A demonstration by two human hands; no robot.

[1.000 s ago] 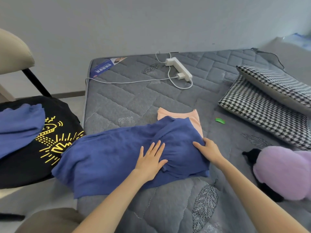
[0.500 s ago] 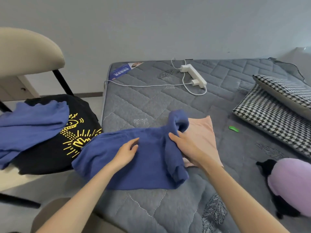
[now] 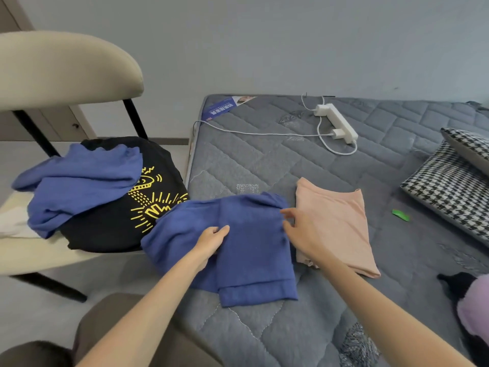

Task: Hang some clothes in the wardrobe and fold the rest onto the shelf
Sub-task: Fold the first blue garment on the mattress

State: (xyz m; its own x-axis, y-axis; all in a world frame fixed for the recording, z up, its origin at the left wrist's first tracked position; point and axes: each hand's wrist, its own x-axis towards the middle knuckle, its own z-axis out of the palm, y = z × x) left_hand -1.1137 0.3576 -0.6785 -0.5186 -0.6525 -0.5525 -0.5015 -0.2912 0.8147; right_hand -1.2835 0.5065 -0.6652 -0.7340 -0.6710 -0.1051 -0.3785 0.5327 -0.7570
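Note:
A blue garment (image 3: 254,250) lies partly folded on the grey mattress (image 3: 251,160), its left part hanging over the mattress edge. My left hand (image 3: 211,242) grips the cloth at the fold line with curled fingers. My right hand (image 3: 299,231) rests at the garment's right edge with loosely spread fingers, lying partly over a folded pink garment (image 3: 336,221) just to the right. On the beige chair (image 3: 53,72) at the left lie another blue garment (image 3: 79,181) and a black T-shirt with a yellow print (image 3: 113,229).
A white power strip (image 3: 336,123) with cables lies at the mattress's far side. Houndstooth pillows (image 3: 449,192) sit at the right, a small green scrap (image 3: 401,215) before them, and a purple plush (image 3: 473,316) at the lower right. No wardrobe is in view.
My right hand folded the blue garment's right side over to the left and laid it flat, uncovering the pink garment. My left hand went from flat to curled on the cloth. The view shifted left.

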